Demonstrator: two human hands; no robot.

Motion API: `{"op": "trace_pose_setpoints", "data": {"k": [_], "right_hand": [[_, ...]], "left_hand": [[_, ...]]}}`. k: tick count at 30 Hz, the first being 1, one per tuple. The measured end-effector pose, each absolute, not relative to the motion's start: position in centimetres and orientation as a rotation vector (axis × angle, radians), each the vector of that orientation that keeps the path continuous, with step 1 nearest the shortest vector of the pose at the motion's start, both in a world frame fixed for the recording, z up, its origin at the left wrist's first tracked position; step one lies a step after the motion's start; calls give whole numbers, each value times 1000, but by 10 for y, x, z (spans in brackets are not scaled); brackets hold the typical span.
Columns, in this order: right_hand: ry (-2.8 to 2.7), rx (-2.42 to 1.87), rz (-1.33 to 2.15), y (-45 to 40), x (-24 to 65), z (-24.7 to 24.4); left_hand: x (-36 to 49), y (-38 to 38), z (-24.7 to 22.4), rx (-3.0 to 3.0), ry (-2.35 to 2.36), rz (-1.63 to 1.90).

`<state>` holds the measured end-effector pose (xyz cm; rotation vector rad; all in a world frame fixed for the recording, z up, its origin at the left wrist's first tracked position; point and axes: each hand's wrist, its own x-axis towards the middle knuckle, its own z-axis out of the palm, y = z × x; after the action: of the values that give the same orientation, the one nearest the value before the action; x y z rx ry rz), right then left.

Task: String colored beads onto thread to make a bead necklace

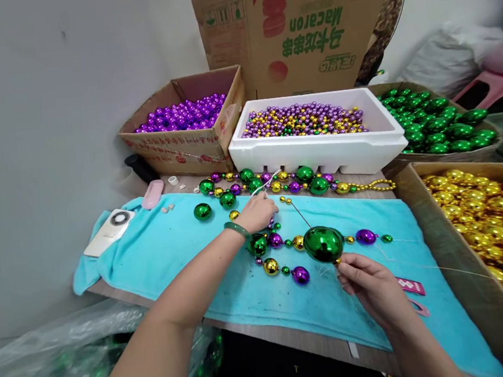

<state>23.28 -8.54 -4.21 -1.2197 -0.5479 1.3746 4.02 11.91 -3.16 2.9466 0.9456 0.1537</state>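
My right hand [367,281] pinches at the lower edge of a large shiny green bead [324,244], raised above the towel. A thin dark needle [300,214] sticks up out of that bead, with small gold beads [285,200] near its tip. My left hand [259,213], wearing a green bangle [237,231], reaches over the strung beads with its fingers curled. A thin white strip [265,183] shows just past those fingertips; whether they grip it is hidden. Strung purple, gold and green beads [275,240] lie under and beside both hands.
A turquoise towel [165,263] covers the table. Behind are a white foam box [310,146] of small beads and a carton [180,154] of purple beads. Gold beads [492,217] fill a right-hand carton, green ones [442,120] another. A white phone [110,231] lies left.
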Motion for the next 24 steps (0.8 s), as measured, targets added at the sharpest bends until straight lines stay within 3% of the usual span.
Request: {"op": "trace_pose_setpoints", "data": {"k": [9,13,16,24], "right_hand": [[-573,-1209,1375,-86,238,-50],[-601,-1240,1280,-85,236,-53],[-651,-1278,1246,-85,235,-55],[-771,-1310,1260,-84,227,-56]], "left_hand": [[55,120,-34,2818,958,229],[46,102,-21,1708,1027,852],[33,77,-7,894,778,979],[16,47,5,559,606,1038]]}}
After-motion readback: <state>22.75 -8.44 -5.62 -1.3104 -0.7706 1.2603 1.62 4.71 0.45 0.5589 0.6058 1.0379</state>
